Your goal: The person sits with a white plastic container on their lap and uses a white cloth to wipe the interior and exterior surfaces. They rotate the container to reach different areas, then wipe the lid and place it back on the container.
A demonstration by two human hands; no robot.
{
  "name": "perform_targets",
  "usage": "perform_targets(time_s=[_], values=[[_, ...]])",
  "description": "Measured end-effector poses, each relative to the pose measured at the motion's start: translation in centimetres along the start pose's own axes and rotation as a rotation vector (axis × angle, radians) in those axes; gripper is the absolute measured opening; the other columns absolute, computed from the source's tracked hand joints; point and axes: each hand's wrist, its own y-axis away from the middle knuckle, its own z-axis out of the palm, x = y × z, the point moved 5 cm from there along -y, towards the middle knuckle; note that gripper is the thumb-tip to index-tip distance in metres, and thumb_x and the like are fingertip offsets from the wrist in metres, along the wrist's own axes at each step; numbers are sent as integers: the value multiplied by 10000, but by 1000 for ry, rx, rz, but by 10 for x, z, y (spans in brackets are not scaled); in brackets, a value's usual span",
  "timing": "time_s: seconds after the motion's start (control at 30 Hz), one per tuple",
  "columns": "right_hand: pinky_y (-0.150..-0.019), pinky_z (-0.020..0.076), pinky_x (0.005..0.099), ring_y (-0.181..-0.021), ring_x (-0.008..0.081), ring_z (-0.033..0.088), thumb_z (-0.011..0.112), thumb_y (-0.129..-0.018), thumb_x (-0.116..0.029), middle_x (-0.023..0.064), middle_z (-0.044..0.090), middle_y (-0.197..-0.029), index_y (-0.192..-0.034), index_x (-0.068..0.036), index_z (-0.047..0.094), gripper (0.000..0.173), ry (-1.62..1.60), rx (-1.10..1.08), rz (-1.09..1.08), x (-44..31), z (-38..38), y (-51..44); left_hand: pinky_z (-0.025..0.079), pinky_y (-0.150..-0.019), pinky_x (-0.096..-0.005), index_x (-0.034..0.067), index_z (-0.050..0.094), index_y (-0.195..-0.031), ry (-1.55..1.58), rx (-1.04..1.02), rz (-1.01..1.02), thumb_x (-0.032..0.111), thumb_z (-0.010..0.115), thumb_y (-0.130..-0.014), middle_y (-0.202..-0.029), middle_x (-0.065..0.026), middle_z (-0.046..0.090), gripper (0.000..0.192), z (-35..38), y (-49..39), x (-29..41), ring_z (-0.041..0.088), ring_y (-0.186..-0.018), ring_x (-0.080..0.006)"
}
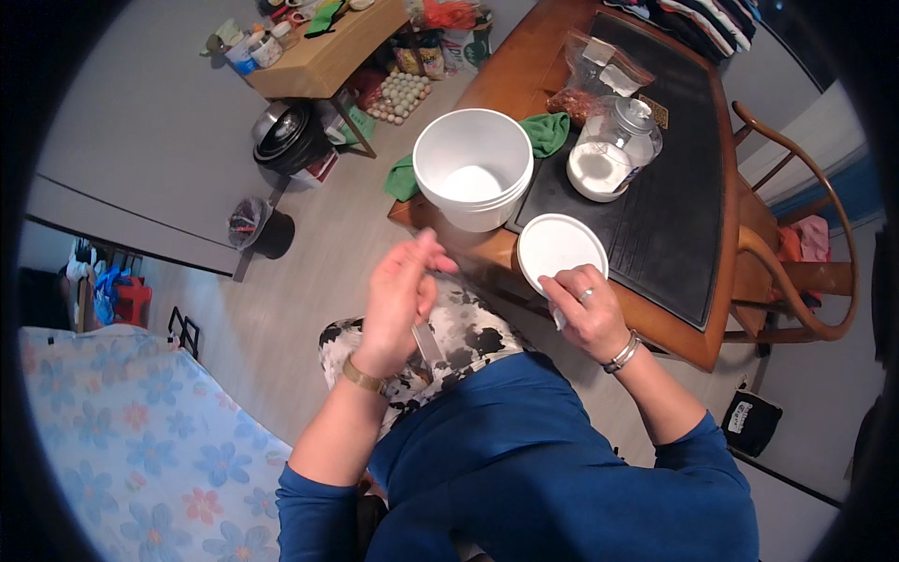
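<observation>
My right hand [586, 309] grips the near edge of a round white plastic lid [562, 249] at the table's front edge. A bit of something whitish shows below its fingers, too small to make out. My left hand [406, 291] is raised over my lap with its fingers partly curled. A narrow translucent strip [428, 344] hangs just under it; whether the hand holds this strip is not clear. Beyond both hands stands a white plastic bucket [472, 151], with no lid on it. To its right is a clear jar [612, 154] with white powder inside and a metal-coloured cap.
Green cloth [548, 133] lies by the bucket on the wooden desk [520, 63]. Zip bags [604, 63] sit behind the jar. A wooden chair [836, 211] is at right. A bin [270, 232], a side table [337, 53] and a tray of eggs [400, 97] are at left.
</observation>
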Motion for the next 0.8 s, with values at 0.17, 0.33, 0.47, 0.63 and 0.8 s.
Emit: perform_targets(time_s=[0.17, 0.33, 0.47, 0.63, 0.8], values=[[-651, 516, 364, -772, 252, 600, 677, -640, -27, 105, 611, -917, -1042, 34, 682, 407, -222, -2, -127, -50, -2, -16, 276, -401, -186, 52, 522, -1242, 416, -372, -273, 373, 423, -1064, -1010, -66, 663, 380, 14, 38, -46, 376, -467, -38], [-736, 533, 363, -857, 283, 614, 681, -707, -33, 115, 620, -1007, -1121, 49, 651, 424, -485, -83, -179, -99, 31, -32, 330, -452, -202, 55, 502, -1346, 381, -276, -195, 438, 353, -1073, -1012, -2, 641, 494, -20, 63, -58, 516, -660, -42], [-868, 545, 401, -1007, 333, 638, 670, -741, 11, 153, 637, -1122, -1112, 60, 637, 375, -719, -201, -214, -121, 45, -34, 421, -561, -197, 24, 482, -1381, 405, -178, -83, 502, 284, -1070, -1123, -30, 649, 604, -57, 82, -52, 589, -804, -67], [-811, 570, 380, -976, 308, 658, 666, -732, 30, 151, 650, -1066, -1029, 40, 661, 297, -767, -208, -297, -141, 50, -42, 506, -864, -250, 5, 426, -1434, 485, -277, 44, 568, 187, -1050, -1319, -95, 590, 722, -66, 106, -55, 591, -1160, -148], [-787, 523, 384, -945, 278, 633, 686, -757, -118, 95, 631, -1007, -947, -16, 656, 217, -649, -164, -382, -152, 53, -66, 508, -704, -211, 8, 469, -1370, 445, -306, -10, 574, 157, -1047, -1135, -50, 634, 723, -70, 118, -67, 628, -925, -91]])
